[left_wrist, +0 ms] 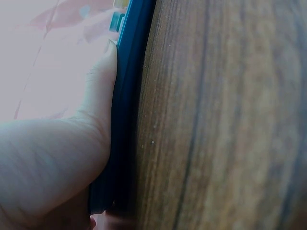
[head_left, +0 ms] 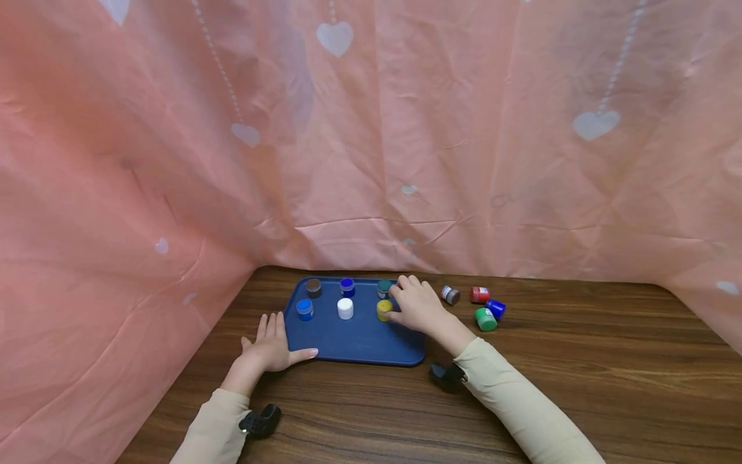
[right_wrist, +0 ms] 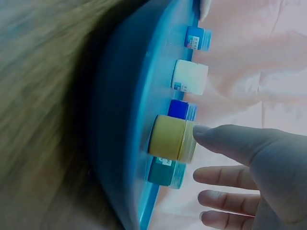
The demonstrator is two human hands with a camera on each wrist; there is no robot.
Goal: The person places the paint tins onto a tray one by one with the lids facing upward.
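Touching yellow jar (right_wrist: 171,139) lid: right hand (head_left: 418,307), fingers loose, gripping nothing; left hand (head_left: 271,348) flat, steadying tray (head_left: 353,341). Jar likely light, rigid; pinch sides.

small labels on the paint jars (right_wrist: 190,77), too blurred to read, no other text

We see the tray's (head_left: 359,341) near half bare, so a hand could come in over its near edge between the left hand (head_left: 269,348) at the near left corner and the right hand (head_left: 417,306) at the right edge. Six jars stand in two rows along the far half, with narrow gaps between them. Right of the tray, four loose jars (head_left: 478,304) crowd the table's (head_left: 580,386) far edge; the near table lies open.
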